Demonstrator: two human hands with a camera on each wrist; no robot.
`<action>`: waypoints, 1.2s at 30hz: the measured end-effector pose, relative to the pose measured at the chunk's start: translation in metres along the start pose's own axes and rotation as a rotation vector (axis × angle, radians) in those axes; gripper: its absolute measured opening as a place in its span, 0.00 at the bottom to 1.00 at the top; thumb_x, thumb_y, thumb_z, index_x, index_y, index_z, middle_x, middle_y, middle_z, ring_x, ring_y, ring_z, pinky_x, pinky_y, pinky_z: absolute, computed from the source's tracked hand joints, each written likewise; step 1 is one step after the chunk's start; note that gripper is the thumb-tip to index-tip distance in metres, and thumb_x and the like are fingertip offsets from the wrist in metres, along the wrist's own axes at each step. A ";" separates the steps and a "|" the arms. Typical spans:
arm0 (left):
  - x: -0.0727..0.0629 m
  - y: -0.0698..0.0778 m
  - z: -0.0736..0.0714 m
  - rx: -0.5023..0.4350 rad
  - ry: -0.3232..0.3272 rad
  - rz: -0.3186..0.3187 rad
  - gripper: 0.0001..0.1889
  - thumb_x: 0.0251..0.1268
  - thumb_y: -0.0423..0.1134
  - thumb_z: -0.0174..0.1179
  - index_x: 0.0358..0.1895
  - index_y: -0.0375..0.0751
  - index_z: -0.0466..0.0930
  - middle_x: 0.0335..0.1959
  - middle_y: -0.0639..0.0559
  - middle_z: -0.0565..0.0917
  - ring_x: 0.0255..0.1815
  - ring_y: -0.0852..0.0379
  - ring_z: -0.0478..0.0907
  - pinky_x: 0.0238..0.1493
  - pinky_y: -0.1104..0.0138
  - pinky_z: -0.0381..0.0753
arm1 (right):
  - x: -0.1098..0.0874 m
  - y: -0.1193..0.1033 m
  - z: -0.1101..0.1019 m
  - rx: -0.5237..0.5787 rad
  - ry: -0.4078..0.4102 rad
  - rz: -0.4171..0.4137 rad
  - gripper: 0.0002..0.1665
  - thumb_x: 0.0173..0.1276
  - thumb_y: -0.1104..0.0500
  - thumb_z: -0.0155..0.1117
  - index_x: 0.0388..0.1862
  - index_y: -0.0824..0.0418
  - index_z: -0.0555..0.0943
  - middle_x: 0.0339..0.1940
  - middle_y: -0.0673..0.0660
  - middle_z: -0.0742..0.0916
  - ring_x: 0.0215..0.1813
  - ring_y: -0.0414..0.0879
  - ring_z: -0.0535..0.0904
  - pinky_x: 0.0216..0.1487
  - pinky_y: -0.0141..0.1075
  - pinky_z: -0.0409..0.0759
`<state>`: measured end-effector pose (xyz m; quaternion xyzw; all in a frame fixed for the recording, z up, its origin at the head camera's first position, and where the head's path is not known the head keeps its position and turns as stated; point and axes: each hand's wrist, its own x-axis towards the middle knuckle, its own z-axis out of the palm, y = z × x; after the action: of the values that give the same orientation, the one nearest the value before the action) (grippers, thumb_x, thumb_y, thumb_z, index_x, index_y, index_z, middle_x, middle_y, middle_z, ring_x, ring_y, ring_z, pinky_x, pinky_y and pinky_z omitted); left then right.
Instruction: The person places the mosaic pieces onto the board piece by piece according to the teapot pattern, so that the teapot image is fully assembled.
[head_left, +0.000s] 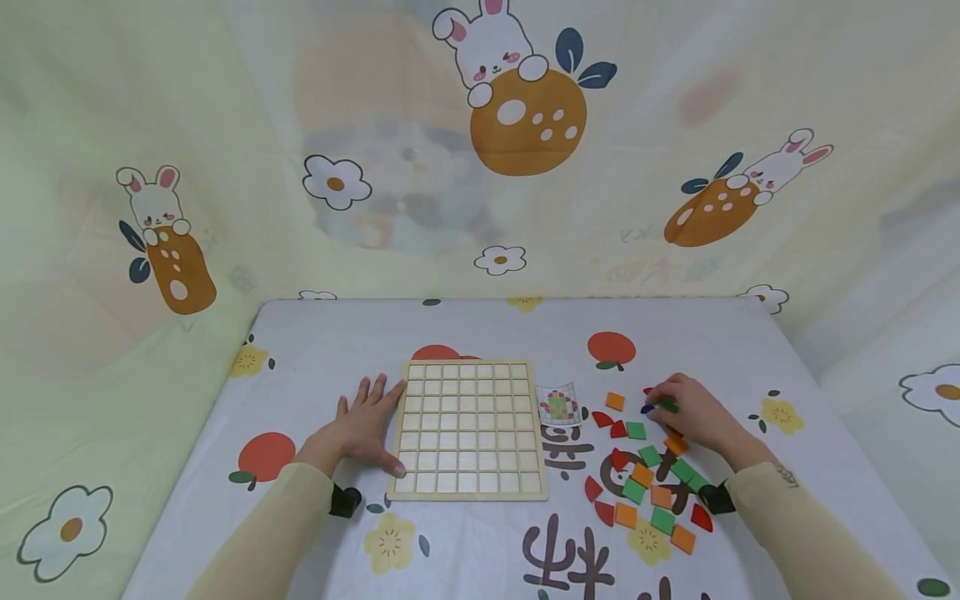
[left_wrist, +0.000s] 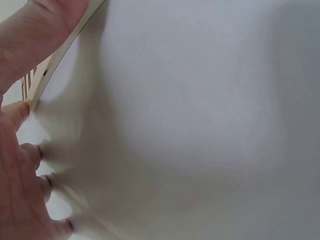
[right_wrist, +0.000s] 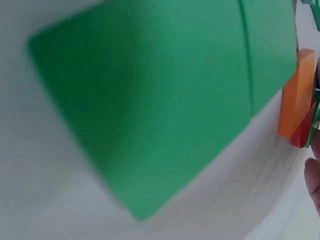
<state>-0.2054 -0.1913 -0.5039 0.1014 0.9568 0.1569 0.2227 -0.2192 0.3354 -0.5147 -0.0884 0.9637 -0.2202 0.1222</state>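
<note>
My left hand (head_left: 367,425) lies with fingers spread at the left side of a wooden grid board (head_left: 468,429); its thumb and index fingertip touch the frame. In the left wrist view the thumb (left_wrist: 35,32) is against the board's edge (left_wrist: 52,65). The board's square cells hold no pieces. My right hand (head_left: 693,412) is at the far side of the scattered pieces, fingers curled round a small green piece (head_left: 667,405). Just beyond the fingertips shows a dark blue piece (head_left: 647,409). In the right wrist view fingers (right_wrist: 313,182) are only partly visible at the edge.
A small pattern card (head_left: 558,405) lies at the board's right side. Green squares (head_left: 662,521), orange squares (head_left: 683,539) and red quarter-round pieces (head_left: 702,517) are spread over the patterned cloth (head_left: 465,550). A printed curtain (head_left: 405,275) stands behind the table.
</note>
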 end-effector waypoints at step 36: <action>0.000 -0.002 -0.002 -0.031 -0.008 0.009 0.74 0.33 0.60 0.84 0.84 0.48 0.44 0.86 0.37 0.39 0.85 0.30 0.29 0.76 0.26 0.34 | 0.064 -0.130 0.007 0.067 0.072 -0.160 0.10 0.68 0.59 0.72 0.45 0.63 0.88 0.44 0.60 0.86 0.49 0.55 0.79 0.57 0.52 0.82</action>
<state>-0.2069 -0.1942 -0.5027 0.1027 0.9529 0.1725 0.2274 -0.2637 0.2029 -0.4751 -0.1529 0.9495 -0.2643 0.0726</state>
